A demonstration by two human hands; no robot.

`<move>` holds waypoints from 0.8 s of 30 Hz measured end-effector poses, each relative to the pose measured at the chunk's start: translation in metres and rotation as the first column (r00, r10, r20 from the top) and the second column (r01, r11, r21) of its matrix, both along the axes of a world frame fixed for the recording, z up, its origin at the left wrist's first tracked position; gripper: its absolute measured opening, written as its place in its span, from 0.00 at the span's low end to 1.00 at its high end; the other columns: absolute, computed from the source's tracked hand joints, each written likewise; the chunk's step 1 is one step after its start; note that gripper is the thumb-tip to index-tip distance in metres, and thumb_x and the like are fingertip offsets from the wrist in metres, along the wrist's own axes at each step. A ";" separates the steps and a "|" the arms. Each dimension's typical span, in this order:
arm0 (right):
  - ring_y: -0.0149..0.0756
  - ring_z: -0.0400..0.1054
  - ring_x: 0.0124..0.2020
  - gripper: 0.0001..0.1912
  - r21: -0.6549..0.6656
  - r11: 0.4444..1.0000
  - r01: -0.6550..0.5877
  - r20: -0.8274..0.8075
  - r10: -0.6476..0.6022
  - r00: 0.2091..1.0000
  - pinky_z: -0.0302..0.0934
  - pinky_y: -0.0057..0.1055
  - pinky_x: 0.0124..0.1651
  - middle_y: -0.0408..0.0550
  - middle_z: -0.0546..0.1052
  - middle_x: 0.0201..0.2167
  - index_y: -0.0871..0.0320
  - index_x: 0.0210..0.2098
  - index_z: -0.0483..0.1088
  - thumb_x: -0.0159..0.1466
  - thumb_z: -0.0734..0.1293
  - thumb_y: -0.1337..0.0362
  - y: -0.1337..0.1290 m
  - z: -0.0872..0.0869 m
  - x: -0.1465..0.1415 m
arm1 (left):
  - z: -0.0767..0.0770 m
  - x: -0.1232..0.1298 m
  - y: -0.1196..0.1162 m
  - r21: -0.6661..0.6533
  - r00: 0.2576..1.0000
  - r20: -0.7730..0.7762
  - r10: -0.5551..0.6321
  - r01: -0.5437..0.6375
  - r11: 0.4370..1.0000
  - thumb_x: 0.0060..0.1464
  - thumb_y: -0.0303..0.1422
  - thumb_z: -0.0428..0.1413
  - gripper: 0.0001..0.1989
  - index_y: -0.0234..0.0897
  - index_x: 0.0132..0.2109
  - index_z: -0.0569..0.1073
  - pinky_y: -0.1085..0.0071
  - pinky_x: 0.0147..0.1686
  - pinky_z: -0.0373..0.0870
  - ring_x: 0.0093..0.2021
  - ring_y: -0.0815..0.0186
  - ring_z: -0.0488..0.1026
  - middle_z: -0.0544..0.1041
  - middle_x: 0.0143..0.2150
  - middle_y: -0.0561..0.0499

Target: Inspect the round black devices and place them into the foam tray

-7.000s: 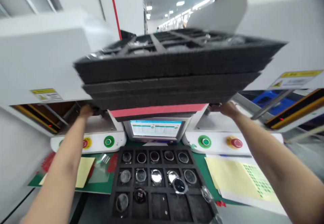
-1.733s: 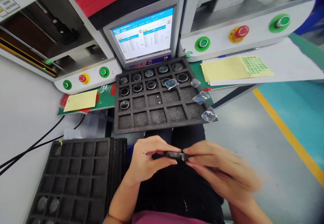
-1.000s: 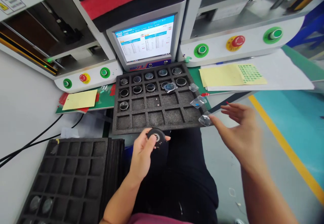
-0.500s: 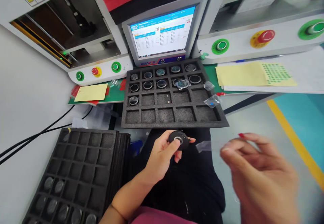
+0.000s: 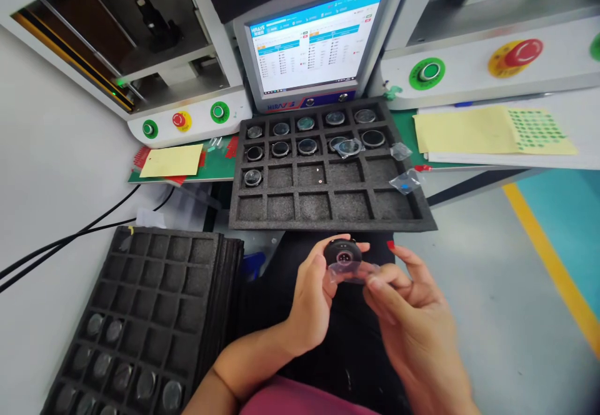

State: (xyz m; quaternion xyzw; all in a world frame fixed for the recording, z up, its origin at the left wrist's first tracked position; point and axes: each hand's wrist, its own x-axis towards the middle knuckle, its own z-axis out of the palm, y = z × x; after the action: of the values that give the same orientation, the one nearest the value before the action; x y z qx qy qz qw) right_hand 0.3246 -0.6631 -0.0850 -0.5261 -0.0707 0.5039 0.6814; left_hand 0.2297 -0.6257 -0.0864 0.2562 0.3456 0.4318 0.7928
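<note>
My left hand [image 5: 312,296] holds a round black watch body [image 5: 342,252] over my lap, its back face with a small sensor turned up. My right hand [image 5: 407,315] pinches a small clear plastic bag [image 5: 351,271] right against the lower edge of the watch body. Just beyond my hands lies a black foam tray [image 5: 328,205] with square pockets; its far two rows hold round watch bodies and the near rows are bare. Two more clear bags [image 5: 405,181] lie on the tray's right edge.
A stack of black foam trays [image 5: 140,315] sits at lower left with bagged parts in its near pockets. Behind the tray stand a monitor [image 5: 316,43], green and red machine buttons [image 5: 425,72], yellow sheets [image 5: 492,130] and black cables [image 5: 70,237].
My right hand picked a clear bag off the tray's right edge and brought it back to the watch body. My left hand kept the watch body, turning its back face up.
</note>
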 end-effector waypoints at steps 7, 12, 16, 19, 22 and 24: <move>0.22 0.50 0.14 0.27 -0.003 1.000 0.001 0.036 -0.001 0.999 0.50 0.20 0.17 0.33 0.69 0.15 0.53 0.41 0.68 0.44 0.80 0.64 0.002 -0.003 -0.003 | -0.002 -0.001 -0.002 0.071 1.000 -0.031 -0.001 0.004 0.997 0.60 0.47 0.53 0.21 0.36 0.51 0.71 0.61 0.50 0.72 0.46 0.58 0.78 0.79 0.52 0.42; 0.22 0.52 0.13 0.28 -0.007 1.000 0.027 0.014 -0.027 1.000 0.50 0.18 0.16 0.33 0.69 0.15 0.55 0.41 0.67 0.45 0.80 0.63 0.003 -0.003 -0.003 | -0.001 -0.001 -0.004 0.194 0.998 -0.060 -0.035 0.046 0.980 0.57 0.50 0.56 0.25 0.36 0.54 0.68 0.61 0.52 0.71 0.50 0.56 0.77 0.76 0.55 0.40; 0.20 0.51 0.12 0.28 -0.008 0.999 0.031 0.009 -0.031 0.999 0.49 0.18 0.15 0.33 0.70 0.17 0.55 0.41 0.66 0.45 0.80 0.64 0.004 -0.001 -0.004 | -0.002 0.001 -0.004 0.198 0.990 -0.137 -0.029 0.056 0.979 0.60 0.44 0.56 0.19 0.37 0.52 0.68 0.63 0.50 0.72 0.48 0.59 0.78 0.77 0.54 0.41; 0.20 0.52 0.12 0.26 -0.010 0.999 0.048 0.013 -0.048 0.999 0.49 0.18 0.15 0.34 0.71 0.19 0.56 0.41 0.66 0.46 0.79 0.63 0.004 -0.002 -0.006 | -0.004 0.001 -0.003 0.202 0.978 -0.206 -0.017 0.060 0.978 0.63 0.43 0.52 0.16 0.37 0.51 0.69 0.65 0.49 0.73 0.47 0.61 0.78 0.78 0.52 0.42; 0.21 0.57 0.15 0.27 0.000 0.995 0.100 0.056 -0.100 0.993 0.52 0.18 0.17 0.36 0.73 0.24 0.55 0.41 0.65 0.47 0.79 0.65 0.004 -0.006 -0.008 | -0.006 0.001 -0.004 0.211 0.963 -0.269 -0.005 0.064 0.975 0.63 0.44 0.53 0.17 0.37 0.51 0.71 0.65 0.51 0.72 0.48 0.61 0.78 0.79 0.52 0.42; 0.23 0.63 0.20 0.28 0.025 0.990 0.141 0.122 -0.143 0.982 0.56 0.18 0.20 0.38 0.74 0.30 0.54 0.42 0.64 0.46 0.79 0.67 0.007 -0.011 -0.010 | -0.006 0.003 -0.006 0.215 0.954 -0.299 0.002 0.065 0.974 0.62 0.45 0.53 0.18 0.36 0.50 0.71 0.64 0.53 0.71 0.49 0.60 0.78 0.79 0.52 0.42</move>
State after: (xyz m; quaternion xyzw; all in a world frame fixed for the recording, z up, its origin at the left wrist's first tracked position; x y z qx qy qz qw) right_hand 0.3145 -0.6563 -0.0960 -0.5543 -0.0790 0.4200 0.7143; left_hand 0.2323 -0.6318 -0.0928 0.4108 0.4061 0.4116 0.7049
